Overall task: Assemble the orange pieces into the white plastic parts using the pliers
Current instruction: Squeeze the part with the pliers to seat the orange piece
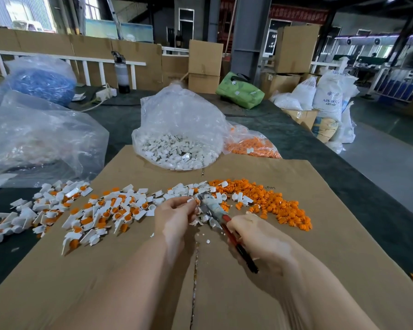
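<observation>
I am viewing the bench from the head camera. The left hand [174, 215] is pinching a white plastic part [191, 200] between thumb and fingertips, with an orange piece [197, 201] showing at its end. The right hand [250, 236] is gripping the red and black handles of the pliers [215, 210], fingers curled round them. The tape-wrapped pliers head is pointing up and left, and its nose is meeting the held part; I cannot tell how far the jaws are closed.

Both hands are working over a flattened cardboard sheet [296, 270]. Loose orange pieces [272, 203] are lying in a heap to the right of the pliers. Assembled white-and-orange parts [100, 210] are spreading across the sheet's left side and onto the dark table [332, 167]. Unassembled white parts [186, 189] are lying just beyond the left hand.

A clear bag of white parts [177, 129] is standing at the sheet's far edge, with a bag of orange pieces [250, 144] touching its right side.
</observation>
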